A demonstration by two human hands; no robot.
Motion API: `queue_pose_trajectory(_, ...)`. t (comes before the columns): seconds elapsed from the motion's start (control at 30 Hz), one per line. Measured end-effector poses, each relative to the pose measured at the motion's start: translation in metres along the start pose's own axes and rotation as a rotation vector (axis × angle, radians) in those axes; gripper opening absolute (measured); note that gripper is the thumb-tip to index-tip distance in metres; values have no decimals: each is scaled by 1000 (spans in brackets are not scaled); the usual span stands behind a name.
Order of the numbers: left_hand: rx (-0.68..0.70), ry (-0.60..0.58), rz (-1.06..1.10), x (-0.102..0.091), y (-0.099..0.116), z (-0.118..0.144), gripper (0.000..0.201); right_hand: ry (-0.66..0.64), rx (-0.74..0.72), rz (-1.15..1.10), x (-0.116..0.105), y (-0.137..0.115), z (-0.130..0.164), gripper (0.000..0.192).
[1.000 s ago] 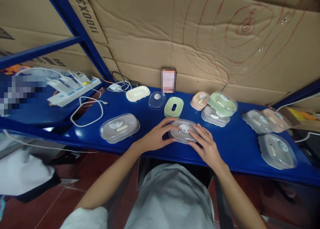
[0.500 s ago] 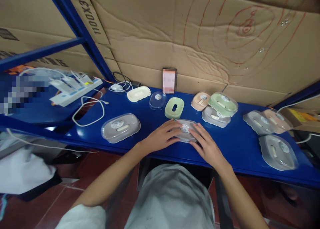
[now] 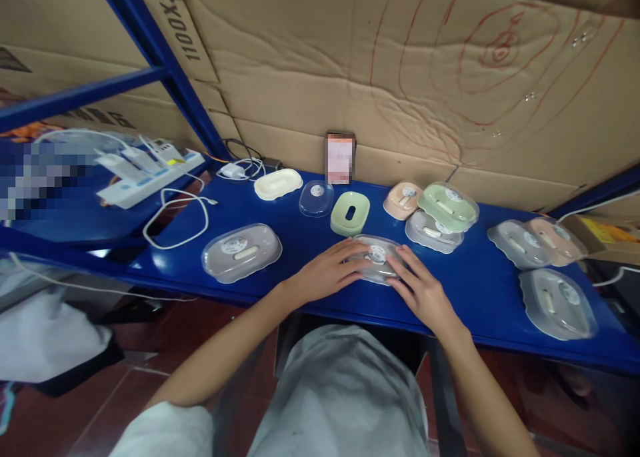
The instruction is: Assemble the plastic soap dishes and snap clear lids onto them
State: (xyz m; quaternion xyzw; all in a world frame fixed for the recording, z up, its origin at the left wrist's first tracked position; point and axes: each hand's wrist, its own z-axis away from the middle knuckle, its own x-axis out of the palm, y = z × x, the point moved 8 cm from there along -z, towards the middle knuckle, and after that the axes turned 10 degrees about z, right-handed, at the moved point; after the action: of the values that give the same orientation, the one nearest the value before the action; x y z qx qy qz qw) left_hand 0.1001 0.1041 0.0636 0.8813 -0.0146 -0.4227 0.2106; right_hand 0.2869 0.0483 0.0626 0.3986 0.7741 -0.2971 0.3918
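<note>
In the head view a grey soap box (image 3: 379,256) with a clear lid and a round sticker lies flat near the front of the blue table. My left hand (image 3: 327,269) holds its left side, fingers reaching over the lid. From the right, my right hand (image 3: 421,287) grips it too, with fingers stretched along the lid and the thumb at the front edge. The fingers hide both ends. Just behind stands a green open soap box base (image 3: 351,214) with an oval slot, beside a loose clear lid (image 3: 317,198) and a cream oval tray (image 3: 278,184).
Another lidded grey box (image 3: 242,253) lies left of my hands. A lidded green box (image 3: 449,207) leans over a grey one, beside a peach one (image 3: 402,200). Several more stand far right, including a grey box (image 3: 558,304). A phone (image 3: 340,158) leans against the cardboard; a cable (image 3: 176,218) lies left.
The grey soap box and both my hands have shifted slightly to the right, the hands staying on it. The view has tilted a little; the other boxes lie as before.
</note>
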Motion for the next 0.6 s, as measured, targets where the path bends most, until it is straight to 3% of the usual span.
queue_pose_trajectory(0.23,-37,-19,11,1,0,1,27,-27,-12,24,1,-1,2,75)
queue_pose_trajectory(0.6,-6,11,10,-1,5,-1,30,88,47,-36,-2,7,11,72)
